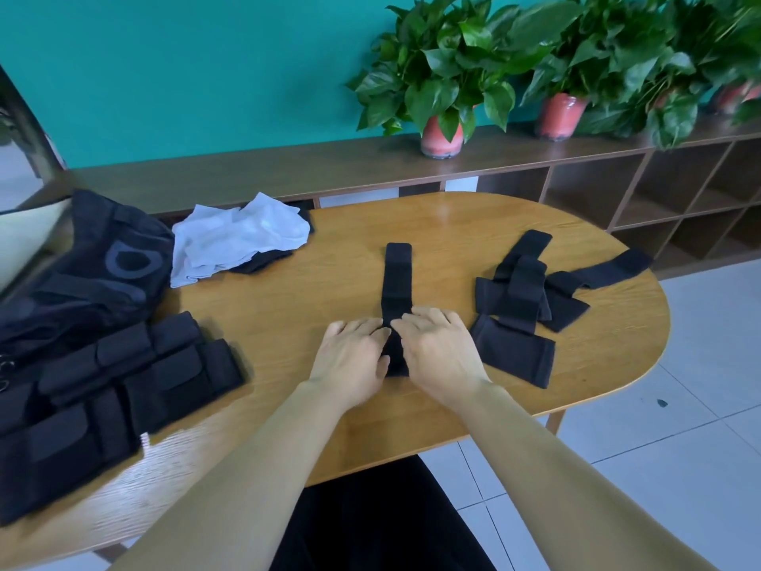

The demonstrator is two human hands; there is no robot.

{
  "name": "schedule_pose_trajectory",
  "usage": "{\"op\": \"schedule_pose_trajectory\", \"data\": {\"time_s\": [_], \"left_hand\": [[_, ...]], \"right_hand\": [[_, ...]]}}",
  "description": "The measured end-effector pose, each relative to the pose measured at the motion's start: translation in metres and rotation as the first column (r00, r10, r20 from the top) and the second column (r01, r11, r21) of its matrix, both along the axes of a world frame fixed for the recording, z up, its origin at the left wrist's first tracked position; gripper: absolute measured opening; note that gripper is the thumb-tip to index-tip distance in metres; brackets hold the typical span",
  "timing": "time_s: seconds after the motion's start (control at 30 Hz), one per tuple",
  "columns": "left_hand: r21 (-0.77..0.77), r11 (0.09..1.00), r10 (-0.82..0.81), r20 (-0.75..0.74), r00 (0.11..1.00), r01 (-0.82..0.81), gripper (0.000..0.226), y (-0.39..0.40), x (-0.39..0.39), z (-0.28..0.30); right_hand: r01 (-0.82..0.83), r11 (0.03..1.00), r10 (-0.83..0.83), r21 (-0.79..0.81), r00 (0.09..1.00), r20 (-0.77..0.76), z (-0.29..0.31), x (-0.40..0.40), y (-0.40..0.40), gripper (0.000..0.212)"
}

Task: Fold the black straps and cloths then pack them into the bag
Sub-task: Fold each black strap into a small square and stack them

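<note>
The black bag (82,274) sits slumped at the far left of my surface (313,282), and I cannot tell what, if anything, is inside it. In front of it, at the left near edge, lies a block of folded black straps (123,385) laid side by side. Behind them, near the far edge, a crumpled white cloth (239,236) lies on top of a dark cloth (263,259). To my right, a loose pile of unfolded straps (531,298) spreads toward the rounded right end of the surface, one band reaching close to the rim. Bare wood lies open between the strap I am working on and both heaps, and along the near edge under my forearms.

One long black strap (396,282) runs straight away from me in the middle. My left hand (354,356) and right hand (440,352) lie knuckles up on its near end, touching each other, fingers bent down onto the fabric; whether they pinch it or only press it I cannot tell. Potted plants (444,88) stand on a shelf beyond.
</note>
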State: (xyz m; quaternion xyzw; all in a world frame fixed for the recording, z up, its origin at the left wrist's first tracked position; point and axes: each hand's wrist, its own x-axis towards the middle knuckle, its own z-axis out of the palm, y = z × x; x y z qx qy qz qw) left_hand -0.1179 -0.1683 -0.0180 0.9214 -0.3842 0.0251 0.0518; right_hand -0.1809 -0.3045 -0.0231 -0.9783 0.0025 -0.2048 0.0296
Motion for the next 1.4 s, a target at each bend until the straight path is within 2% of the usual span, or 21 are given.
{"op": "schedule_pose_trajectory", "data": {"time_s": [0.07,0.2,0.4,0.93,1.0,1.13,1.23,1.3,1.4], "left_hand": [[0.016,1.000,-0.004,-0.008,1.000,0.004,0.046,0.004,0.004,-0.001],[0.012,1.000,-0.004,0.002,1.000,0.004,0.046,0.016,0.002,0.001],[-0.019,1.000,0.025,-0.014,1.000,-0.025,0.046,0.037,-0.009,-0.001],[-0.016,0.991,0.132,0.032,0.991,-0.131,0.050,0.071,-0.023,-0.004],[-0.034,0.992,0.119,0.038,0.992,-0.117,0.048,0.073,-0.019,-0.007],[-0.144,0.988,0.067,0.038,0.997,-0.061,0.035,0.086,-0.009,-0.004],[-0.147,0.988,-0.047,0.000,0.999,0.047,0.049,0.094,-0.002,0.004],[-0.092,0.989,-0.118,-0.044,0.992,0.113,0.064,0.096,0.004,0.009],[-0.003,0.987,-0.162,-0.110,0.981,0.163,0.069,0.095,0.011,0.011]], "right_hand": [[-0.028,0.999,0.028,-0.028,0.999,-0.021,-0.002,0.007,0.001,0.022],[-0.033,0.995,0.017,-0.098,0.987,-0.163,-0.004,0.018,0.001,0.024],[-0.067,0.997,0.053,-0.040,0.961,-0.270,-0.001,0.046,0.009,0.022],[-0.062,0.998,0.066,0.024,0.886,-0.459,0.010,0.116,0.044,0.048],[-0.064,0.996,0.086,0.066,0.908,-0.411,0.017,0.113,0.039,0.047],[-0.142,0.977,0.164,0.156,0.977,-0.139,0.031,0.098,0.032,0.044],[-0.220,0.954,0.216,0.206,0.976,0.040,0.032,0.067,0.030,0.029],[-0.244,0.946,0.235,0.215,0.970,0.066,0.027,0.042,0.027,0.021],[-0.270,0.942,0.280,0.197,0.960,-0.021,0.017,0.017,0.024,0.021]]}}
